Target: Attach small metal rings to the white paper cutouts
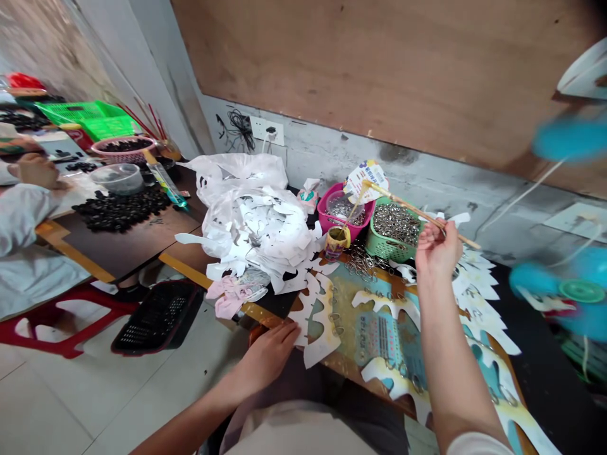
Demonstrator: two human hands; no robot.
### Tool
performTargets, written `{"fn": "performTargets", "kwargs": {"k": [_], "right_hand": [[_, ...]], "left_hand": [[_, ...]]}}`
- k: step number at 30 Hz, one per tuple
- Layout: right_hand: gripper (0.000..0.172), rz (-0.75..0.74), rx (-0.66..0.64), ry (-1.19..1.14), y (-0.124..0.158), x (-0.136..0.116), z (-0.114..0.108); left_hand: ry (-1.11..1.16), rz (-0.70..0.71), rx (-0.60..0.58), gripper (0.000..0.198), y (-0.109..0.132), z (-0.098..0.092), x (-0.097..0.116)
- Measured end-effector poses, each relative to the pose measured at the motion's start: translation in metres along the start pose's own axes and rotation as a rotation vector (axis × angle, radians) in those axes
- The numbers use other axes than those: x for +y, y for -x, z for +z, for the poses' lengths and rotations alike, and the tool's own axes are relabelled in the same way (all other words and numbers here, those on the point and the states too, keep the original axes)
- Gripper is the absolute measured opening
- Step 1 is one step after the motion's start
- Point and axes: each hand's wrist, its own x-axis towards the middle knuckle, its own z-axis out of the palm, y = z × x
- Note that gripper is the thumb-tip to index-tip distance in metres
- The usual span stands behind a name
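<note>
My right hand (437,249) is closed around a slim wooden stick (403,205), held up over the table. Its far tip is coated in something yellowish, and a thin strand hangs from there down to a small open can (336,243). At the table's front edge, my left hand (272,354) has its fingertips together on the edge of a white scalloped cut-out (303,316); its thumb is hidden. Beside it lies another cut-out (325,335) with metal rings along it. More ringed cut-outs with yellowish smears, such as this one (396,382), lie on the work surface (348,309).
A pink basket (325,218) and a green basket (386,249) of metal rings stand by the wall. Left are a bag of white cut-outs (265,221) and a pink cloth (232,294). A blue fan (569,291) stands right. A co-worker's sleeve (23,218) shows far left.
</note>
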Motion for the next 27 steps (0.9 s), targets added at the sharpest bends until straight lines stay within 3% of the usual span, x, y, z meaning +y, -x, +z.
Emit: {"fn": "performTargets", "kwargs": {"k": [2,5,9,14,16,19,21,24,27], "right_hand": [[0.023,-0.032,-0.024,-0.020,0.000,-0.003,0.009],[0.023,-0.078,-0.056,-0.021,-0.003,-0.009,0.025],[0.024,-0.128,-0.084,0.009,-0.001,-0.009,0.030],[0.027,-0.075,-0.112,0.208,0.030,0.027,-0.005],[0.027,-0.044,-0.042,0.309,0.044,0.043,-0.026],[0.027,-0.056,0.021,0.376,0.055,0.050,-0.052],[0.026,-0.116,0.049,0.372,0.057,0.043,-0.061],[0.023,-0.221,0.058,0.349,0.058,0.026,-0.054],[0.023,-0.311,-0.047,0.279,0.060,0.014,-0.028]], "left_hand": [[-0.003,-0.071,0.049,0.051,-0.001,0.004,0.004],[0.079,-0.201,0.242,0.044,-0.002,0.006,0.008],[0.320,-0.405,0.532,0.033,-0.014,-0.017,0.006],[0.539,-0.558,0.648,0.036,-0.057,-0.068,-0.015],[0.526,-0.574,0.669,0.036,-0.079,-0.086,-0.023],[0.501,-0.541,0.743,0.036,-0.103,-0.103,-0.030],[0.426,-0.443,0.795,0.038,-0.107,-0.103,-0.028],[0.220,-0.243,0.706,0.043,-0.094,-0.085,-0.021],[0.042,-0.124,0.453,0.048,-0.064,-0.051,-0.014]]}}
